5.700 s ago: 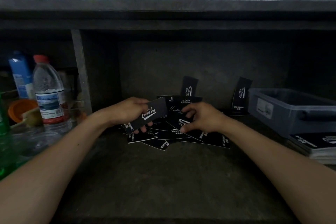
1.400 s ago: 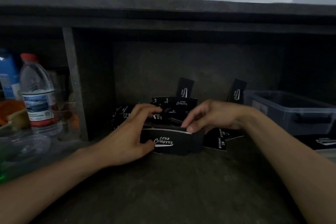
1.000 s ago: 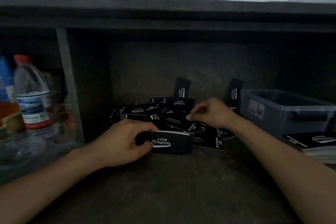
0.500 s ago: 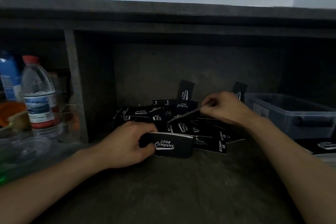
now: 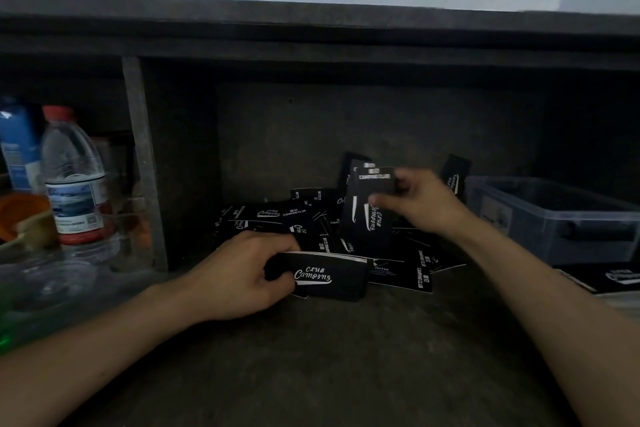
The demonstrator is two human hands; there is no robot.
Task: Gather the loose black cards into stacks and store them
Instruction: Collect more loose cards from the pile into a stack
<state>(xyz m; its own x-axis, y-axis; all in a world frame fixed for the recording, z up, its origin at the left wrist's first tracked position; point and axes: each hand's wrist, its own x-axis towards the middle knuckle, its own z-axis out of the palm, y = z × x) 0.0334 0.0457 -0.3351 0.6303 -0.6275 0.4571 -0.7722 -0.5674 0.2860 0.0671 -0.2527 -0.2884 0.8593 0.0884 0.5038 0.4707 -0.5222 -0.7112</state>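
Observation:
My left hand (image 5: 242, 276) grips a stack of black cards (image 5: 327, 277) standing on its long edge on the dark shelf floor, white "Club Camping" lettering facing me. Behind the stack lies a loose pile of black cards (image 5: 304, 218), overlapping one another. My right hand (image 5: 420, 206) is raised above the pile and pinches a few black cards (image 5: 369, 208), held upright and slightly blurred. Two more cards lean against the back wall, one of them (image 5: 455, 173) just behind my right hand.
A grey plastic bin (image 5: 554, 218) stands at the right, with black printed sheets (image 5: 609, 279) in front of it. Left of a vertical divider (image 5: 142, 163) are a water bottle (image 5: 74, 180), a blue container (image 5: 19, 149) and an orange bowl (image 5: 20, 213). A shelf top (image 5: 311, 28) overhangs.
My right hand has lifted cards off the loose pile and raised them upright. The left hand has kept hold of its standing stack in about the same spot.

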